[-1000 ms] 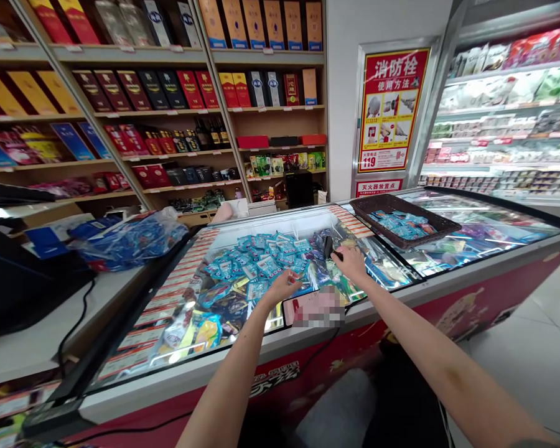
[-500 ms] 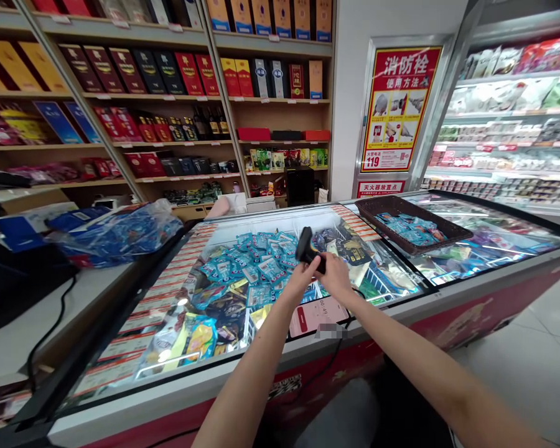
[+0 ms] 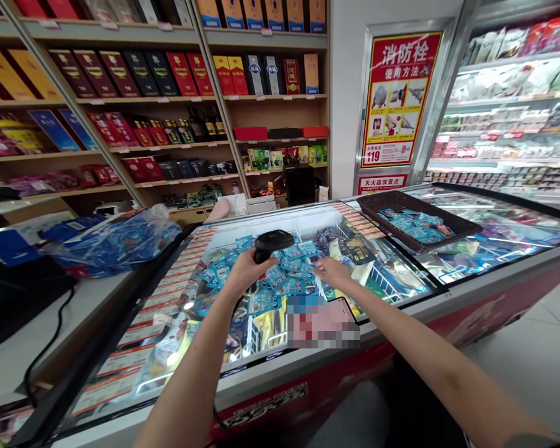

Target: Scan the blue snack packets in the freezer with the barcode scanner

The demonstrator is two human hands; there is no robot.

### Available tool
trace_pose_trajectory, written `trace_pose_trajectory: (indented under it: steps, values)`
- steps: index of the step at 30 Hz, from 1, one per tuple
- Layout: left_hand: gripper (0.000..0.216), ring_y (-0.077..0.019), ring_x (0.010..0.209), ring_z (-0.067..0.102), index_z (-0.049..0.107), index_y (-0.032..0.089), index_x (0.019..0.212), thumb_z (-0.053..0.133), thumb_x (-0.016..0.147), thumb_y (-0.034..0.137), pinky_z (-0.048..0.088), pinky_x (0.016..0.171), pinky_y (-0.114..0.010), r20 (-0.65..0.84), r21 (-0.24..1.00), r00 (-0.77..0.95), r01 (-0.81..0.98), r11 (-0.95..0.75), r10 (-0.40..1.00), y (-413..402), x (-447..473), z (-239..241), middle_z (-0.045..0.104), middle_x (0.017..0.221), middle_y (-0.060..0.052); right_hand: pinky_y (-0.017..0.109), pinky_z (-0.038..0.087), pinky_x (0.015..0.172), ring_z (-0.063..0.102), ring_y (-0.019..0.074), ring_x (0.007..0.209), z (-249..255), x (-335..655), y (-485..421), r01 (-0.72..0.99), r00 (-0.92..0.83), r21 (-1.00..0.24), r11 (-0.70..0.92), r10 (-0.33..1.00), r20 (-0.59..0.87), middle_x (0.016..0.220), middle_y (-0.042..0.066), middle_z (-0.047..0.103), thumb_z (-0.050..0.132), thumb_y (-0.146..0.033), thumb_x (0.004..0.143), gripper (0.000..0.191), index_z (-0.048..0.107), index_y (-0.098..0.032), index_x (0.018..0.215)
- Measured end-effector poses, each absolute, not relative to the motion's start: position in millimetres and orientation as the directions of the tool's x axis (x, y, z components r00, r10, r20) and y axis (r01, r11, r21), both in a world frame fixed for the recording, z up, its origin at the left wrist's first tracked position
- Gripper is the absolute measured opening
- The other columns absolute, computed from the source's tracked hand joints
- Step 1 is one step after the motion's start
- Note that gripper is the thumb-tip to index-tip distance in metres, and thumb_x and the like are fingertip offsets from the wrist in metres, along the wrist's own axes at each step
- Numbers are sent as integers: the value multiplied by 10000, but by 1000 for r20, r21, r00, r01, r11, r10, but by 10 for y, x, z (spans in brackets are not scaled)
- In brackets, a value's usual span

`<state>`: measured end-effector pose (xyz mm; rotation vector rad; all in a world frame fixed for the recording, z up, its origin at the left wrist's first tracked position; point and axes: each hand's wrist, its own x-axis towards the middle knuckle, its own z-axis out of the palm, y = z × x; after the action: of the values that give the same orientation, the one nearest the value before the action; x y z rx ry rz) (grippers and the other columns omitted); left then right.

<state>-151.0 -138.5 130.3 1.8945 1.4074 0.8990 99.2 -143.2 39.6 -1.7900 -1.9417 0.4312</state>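
Note:
My left hand (image 3: 245, 269) is closed around the handle of a black barcode scanner (image 3: 272, 241), held upright above the chest freezer (image 3: 308, 367). My right hand (image 3: 332, 272) reaches over the freezer opening with its fingers stretched toward a pile of small blue packets (image 3: 287, 269) lying inside. It holds nothing. A phone (image 3: 324, 320) with a red screen lies on the freezer's glass lid just below my right wrist.
A dark tray (image 3: 401, 202) with more blue packets rests on the right glass lid. A clear bag of blue packets (image 3: 116, 239) lies on the white counter (image 3: 9, 361) to the left. Shelves of boxed goods (image 3: 168, 93) stand behind, a chiller cabinet (image 3: 508, 112) at right.
The scanner passed from both hands into my left hand alone and moved left. My right hand let go and moved out over the blue packets.

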Motion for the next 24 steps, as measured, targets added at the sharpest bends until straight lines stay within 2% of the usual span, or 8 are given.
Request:
trace_pose_trajectory:
  steps: [3,6,9,12,16,19,22,24]
  values:
    - [417,-183,664,599,625,213,931,605,711,566,320,520,-246,334,404,291,815,-415,897,-1303,-1465,1201,650,745,-34,365,362,985,490,291,1188,181,936,-1269,907,-92,-386,165,975,202,1234,180,553,530,-572,848,611,553,-128,1266]
    - [359,-201,818,636,606,243,1008,541,776,509,339,576,-245,339,242,328,875,-418,882,-1251,-1332,994,691,954,-41,419,299,1048,407,328,1249,69,902,-1121,924,-142,-325,202,970,200,1188,207,552,568,-649,779,714,573,-86,1218]
    - [339,-204,906,640,575,243,1073,514,798,432,362,622,-247,342,222,289,900,-376,894,-1194,-1217,795,685,1044,-38,420,334,1011,417,334,1209,20,955,-1003,897,-117,-402,184,975,187,1170,180,542,697,-658,632,758,589,-106,1141]
    - [330,-209,920,640,568,250,1081,505,798,405,364,625,-253,361,214,263,910,-354,895,-1095,-1170,700,682,1057,-35,387,390,923,476,301,1116,-9,1082,-933,819,-60,-554,148,983,173,1141,124,546,811,-551,507,763,555,-156,1108]
    - [321,-213,856,649,586,267,1014,469,820,494,339,581,-254,312,242,243,915,-324,919,-936,-1170,709,698,946,-27,300,408,701,535,179,800,-43,1277,-901,616,-7,-779,117,990,143,904,9,564,808,-479,558,697,502,-217,1128]
    - [352,-213,816,650,593,281,991,456,820,556,320,552,-248,242,262,241,917,-302,940,-864,-1186,719,706,894,-21,238,338,559,435,102,601,-38,1398,-905,346,-99,-924,161,986,134,668,-80,441,782,-486,620,628,514,-234,1128]
    - [358,-224,811,654,598,283,1009,464,816,553,317,546,-252,232,253,211,930,-268,950,-841,-1215,699,711,894,-29,218,289,472,377,70,512,18,1489,-922,125,-291,-992,28,957,-10,607,-98,384,772,-471,651,561,550,-219,1101]
    - [364,-236,843,657,598,282,1022,469,814,552,331,560,-257,251,252,205,930,-268,946,-835,-1239,683,714,913,-35,217,275,431,362,59,468,72,1537,-925,79,-305,-995,-63,949,-84,586,-106,383,806,-434,615,546,565,-204,1048]
